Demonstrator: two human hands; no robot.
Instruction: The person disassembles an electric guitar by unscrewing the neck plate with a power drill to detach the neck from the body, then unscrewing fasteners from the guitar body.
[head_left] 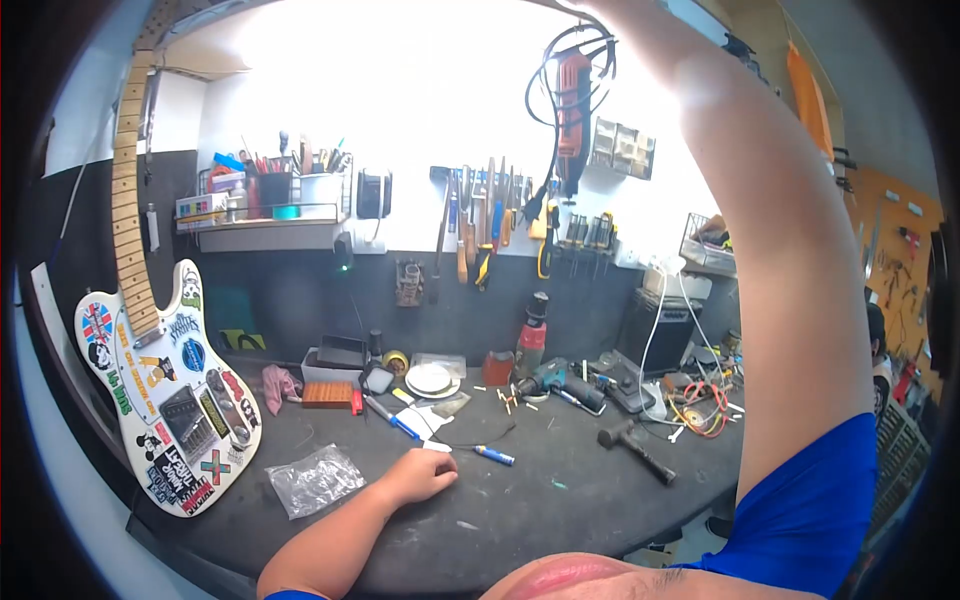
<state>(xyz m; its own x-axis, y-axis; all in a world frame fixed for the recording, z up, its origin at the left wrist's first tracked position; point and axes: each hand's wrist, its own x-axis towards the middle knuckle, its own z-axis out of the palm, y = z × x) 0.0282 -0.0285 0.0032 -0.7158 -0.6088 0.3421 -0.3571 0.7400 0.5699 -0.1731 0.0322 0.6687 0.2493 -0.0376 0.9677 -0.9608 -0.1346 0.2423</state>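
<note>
My left hand (418,475) rests on the dark workbench (420,540), its fingers curled in and nothing visible in them. Just to its right lies a blue pen-like tool (494,455), with a thin dark cord behind it. A crumpled clear plastic bag (316,482) is left of the hand. A blue-and-white tool (392,417) lies beyond the fingers. My right arm reaches up across the right side, its hand past the top edge, out of view. Near the raised forearm hangs a red corded tool (572,105) with its cable coiled.
At left stands a stickered guitar (180,400). A hammer (638,455), a teal cordless drill (562,384) and tangled cables (705,405) lie at right. Behind are a small amplifier (668,325), wall-mounted hand tools (485,215) and a shelf (270,236). Another person is partly visible at far right.
</note>
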